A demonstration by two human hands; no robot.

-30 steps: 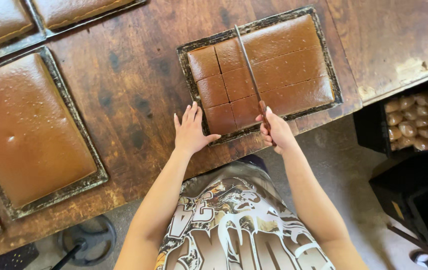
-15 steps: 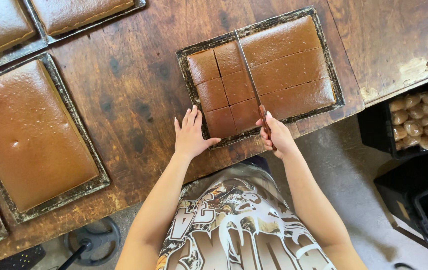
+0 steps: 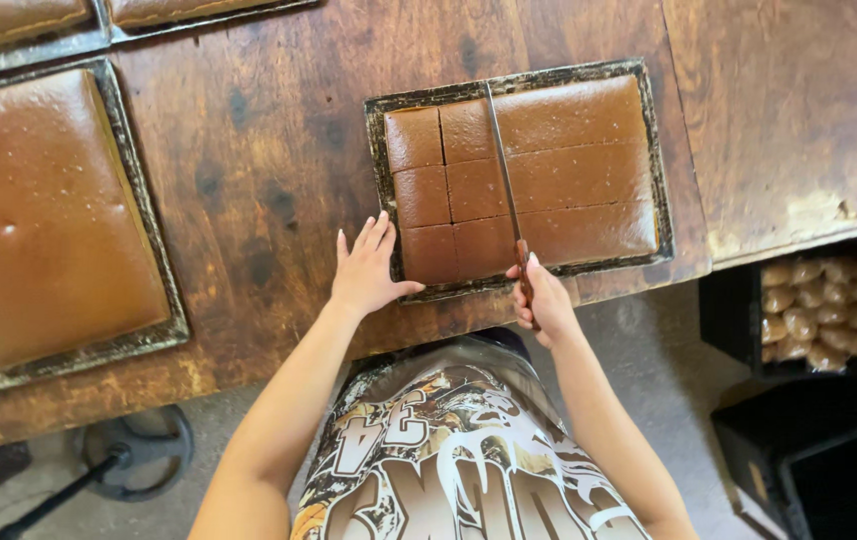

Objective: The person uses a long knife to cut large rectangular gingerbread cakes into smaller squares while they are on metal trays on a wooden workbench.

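I saw my right hand closed on the long thin knife, its blade lying across the brown slab in the dark rectangular metal tray at the wooden tabletop's near edge; my left hand lay open, flat beside it.

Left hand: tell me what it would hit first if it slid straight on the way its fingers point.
The left hand lies flat on the table, fingers pointing away from the person, just beside the tray. Straight on there is only bare wood as far as the view shows; the tray's left rim runs close alongside and might graze the thumb side.
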